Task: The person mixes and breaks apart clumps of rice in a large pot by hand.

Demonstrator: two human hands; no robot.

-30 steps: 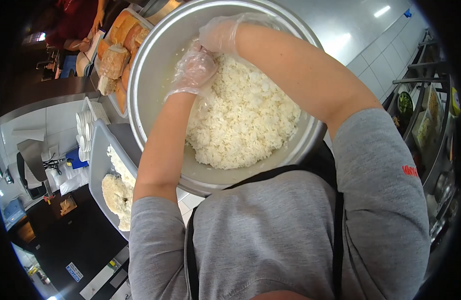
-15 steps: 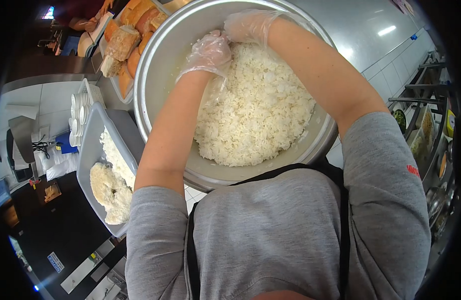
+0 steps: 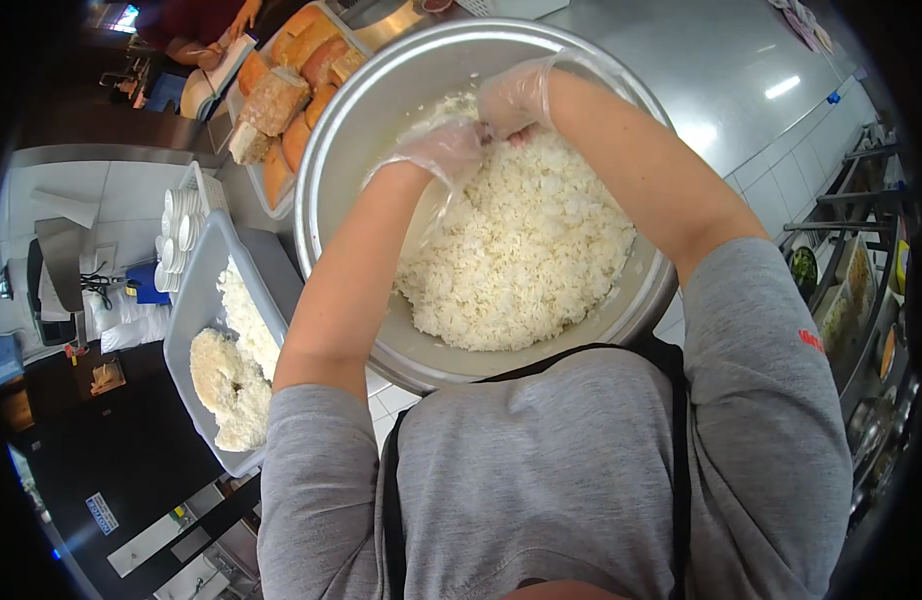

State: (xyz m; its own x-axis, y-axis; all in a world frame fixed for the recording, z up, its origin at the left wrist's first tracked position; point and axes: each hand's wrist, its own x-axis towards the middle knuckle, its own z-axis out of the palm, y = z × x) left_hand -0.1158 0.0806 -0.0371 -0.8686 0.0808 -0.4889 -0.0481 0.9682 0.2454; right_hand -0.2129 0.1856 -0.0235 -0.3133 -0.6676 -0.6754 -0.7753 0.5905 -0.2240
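Note:
A large round metal pot (image 3: 321,130) in front of me holds a mound of cooked white rice (image 3: 531,260). Both my hands are inside it, in clear plastic gloves, close together at the far side of the mound. My left hand (image 3: 443,148) is bent over the rice, its fingertips hidden. Beside it, my right hand (image 3: 518,100) has its fingers curled down into the rice, with some fingertips showing. A smear of loose grains lies on the pot's inner wall beyond my left hand.
Left of the pot stands a grey plastic tub (image 3: 206,255) with clumps of rice. Behind it are bread pieces (image 3: 276,100) in a tray and stacked white cups (image 3: 176,240). A steel counter (image 3: 721,90) lies beyond. Another person's hands (image 3: 216,45) hold a notebook at the upper left.
The view has shifted slightly, so the pot sits lower and further right. Both hands have come down onto the rice, and my left hand has tilted over towards my right.

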